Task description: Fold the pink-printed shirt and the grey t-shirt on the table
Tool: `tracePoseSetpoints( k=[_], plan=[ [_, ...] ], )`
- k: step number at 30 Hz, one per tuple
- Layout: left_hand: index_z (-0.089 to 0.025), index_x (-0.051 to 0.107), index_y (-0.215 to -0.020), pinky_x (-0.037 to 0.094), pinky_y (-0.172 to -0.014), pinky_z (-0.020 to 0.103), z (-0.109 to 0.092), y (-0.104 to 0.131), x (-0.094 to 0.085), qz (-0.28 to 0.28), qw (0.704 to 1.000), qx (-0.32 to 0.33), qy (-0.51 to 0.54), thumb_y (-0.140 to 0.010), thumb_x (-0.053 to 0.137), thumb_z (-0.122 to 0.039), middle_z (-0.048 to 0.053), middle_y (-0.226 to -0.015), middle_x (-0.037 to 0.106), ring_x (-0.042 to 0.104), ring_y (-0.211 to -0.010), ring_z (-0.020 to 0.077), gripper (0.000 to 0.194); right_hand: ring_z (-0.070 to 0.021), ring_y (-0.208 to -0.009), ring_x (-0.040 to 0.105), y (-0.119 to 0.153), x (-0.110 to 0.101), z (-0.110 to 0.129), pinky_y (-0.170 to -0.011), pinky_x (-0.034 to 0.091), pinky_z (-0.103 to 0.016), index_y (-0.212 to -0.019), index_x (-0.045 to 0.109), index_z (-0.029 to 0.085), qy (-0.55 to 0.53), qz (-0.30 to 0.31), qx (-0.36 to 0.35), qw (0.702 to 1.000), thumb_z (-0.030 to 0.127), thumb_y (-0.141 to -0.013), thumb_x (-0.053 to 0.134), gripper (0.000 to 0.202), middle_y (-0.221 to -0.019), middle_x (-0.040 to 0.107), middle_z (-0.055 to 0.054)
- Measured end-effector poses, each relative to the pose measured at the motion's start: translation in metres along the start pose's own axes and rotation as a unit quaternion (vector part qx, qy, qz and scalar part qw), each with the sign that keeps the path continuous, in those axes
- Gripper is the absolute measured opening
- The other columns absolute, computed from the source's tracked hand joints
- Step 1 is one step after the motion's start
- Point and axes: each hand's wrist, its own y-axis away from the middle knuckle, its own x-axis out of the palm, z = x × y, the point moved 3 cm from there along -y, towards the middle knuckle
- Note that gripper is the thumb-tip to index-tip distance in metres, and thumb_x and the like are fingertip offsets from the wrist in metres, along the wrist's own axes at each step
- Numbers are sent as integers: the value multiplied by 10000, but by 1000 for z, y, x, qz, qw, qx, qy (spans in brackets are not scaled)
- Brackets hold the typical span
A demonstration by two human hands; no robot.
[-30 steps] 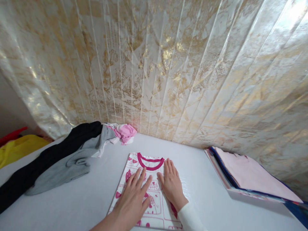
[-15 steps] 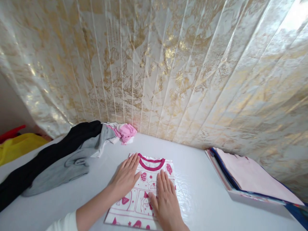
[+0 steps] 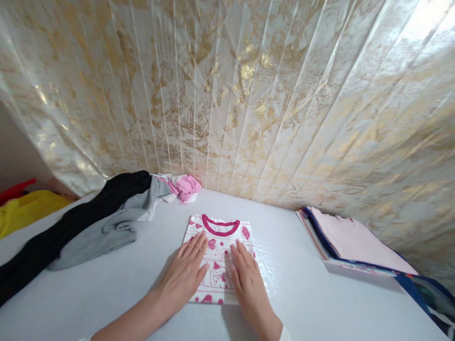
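Head view shows my left hand point(image 3: 185, 271) opened out flat, palm down, thumb apart, over the left side of a folded white shirt point(image 3: 217, 259) with pink print. My right hand point(image 3: 250, 280) lies extended the same way over its right side; neither grips anything. This shirt sits on the white table point(image 3: 302, 298) right before me, its dark-pink collar point(image 3: 221, 233) away from me. Black trousers point(image 3: 81, 213) and a grey garment point(image 3: 94, 242) lie to my left, a folded pale pink garment point(image 3: 355, 241) to my right.
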Motion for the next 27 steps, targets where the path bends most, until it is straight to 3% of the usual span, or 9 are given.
tracePoseSetpoints(
  k=[4,7,10,15,20,23,27],
  plan=[
    [-153,415,-1441,322,-1092,372,-12,14,2,-12,1000,5,-4,-967,379,-355,102,-1518,382,376,-1379,236,516,-246,-1424,304,8,8,36,-1136,348,-439,-1459,401,182,40,25,-45,998,366,-990,402,503,-1537,340,-82],
    [-147,449,-1418,338,-1078,374,-11,14,2,-19,1000,12,-7,-973,381,-384,110,-1494,420,406,-1360,244,509,-247,-1424,301,7,9,43,-1147,328,-432,-1458,400,177,57,37,-36,997,431,-992,387,531,-1539,328,-68],
    [-120,466,-1403,353,-1063,375,-8,13,-2,-21,999,13,-24,-975,378,-457,130,-1480,436,418,-1351,252,552,-247,-1428,291,8,2,27,-1153,313,-436,-1456,405,173,77,50,-10,996,452,-998,350,539,-1546,306,-72],
    [-106,436,-1415,357,-1062,372,7,28,-3,-34,999,-15,-33,-967,355,-530,139,-1492,414,383,-1374,253,622,-274,-1429,287,20,-11,-23,-1136,317,-479,-1466,376,113,120,53,40,991,471,-1000,309,593,-1546,302,-127],
    [-42,502,-1301,426,-977,463,37,41,2,-63,988,-134,-47,-942,368,-403,244,-1446,436,400,-1349,343,527,-317,-1390,364,30,-7,-61,-1082,365,-505,-1346,504,71,112,-7,106,988,467,-966,371,565,-1487,401,-209],
    [-92,584,-1086,415,-989,471,45,30,-3,-14,978,-209,-10,-879,471,-335,257,-1378,492,411,-1328,364,339,-314,-1304,469,22,-4,-61,-1029,414,-481,-1174,599,130,55,-50,138,988,380,-908,449,395,-1390,517,-196],
    [-147,555,-913,395,-991,468,41,7,-15,48,960,-266,76,-819,525,-260,207,-1239,566,488,-1227,347,150,-312,-1164,539,-2,-10,-41,-985,420,-452,-959,603,184,-57,-95,164,980,241,-764,518,221,-1246,597,-166]
  ],
)
